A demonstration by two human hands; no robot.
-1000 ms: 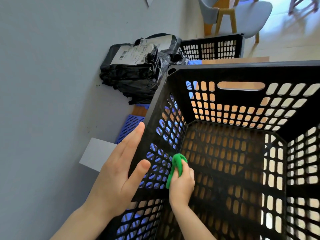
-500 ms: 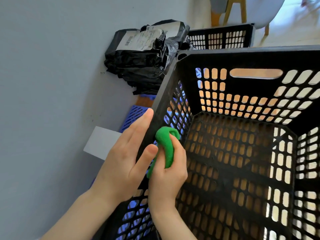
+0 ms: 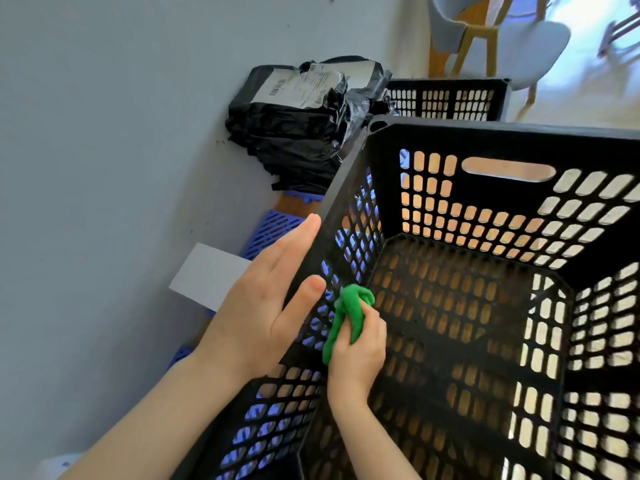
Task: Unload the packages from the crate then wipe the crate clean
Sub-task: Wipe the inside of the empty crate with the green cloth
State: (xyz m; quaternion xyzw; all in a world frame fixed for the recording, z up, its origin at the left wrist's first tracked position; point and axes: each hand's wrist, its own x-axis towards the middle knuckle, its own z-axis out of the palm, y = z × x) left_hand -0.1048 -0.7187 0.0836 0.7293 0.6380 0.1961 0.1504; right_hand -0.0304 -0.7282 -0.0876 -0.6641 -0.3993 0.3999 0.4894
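Note:
A large black perforated crate (image 3: 502,140) fills the right of the view, with nothing lying inside it. My left hand (image 3: 263,306) grips its left rim, fingers outside and thumb over the edge. Inside the crate my right hand (image 3: 360,351) is closed on a bunched green cloth (image 3: 349,313), which presses against the inner face of the left wall. A stack of black plastic-wrapped packages (image 3: 294,123) with white shipping labels sits beyond the crate, against the wall.
A grey wall (image 3: 104,168) runs along the left. A second black crate (image 3: 446,98) stands behind the packages. Blue plastic grids (image 3: 270,230) and a white sheet (image 3: 207,278) lie on the floor by the wall. Chairs (image 3: 533,46) stand at the back right.
My right hand with the green cloth rose up the left inner wall toward the rim, then slid back down. My left hand kept its hold on the rim.

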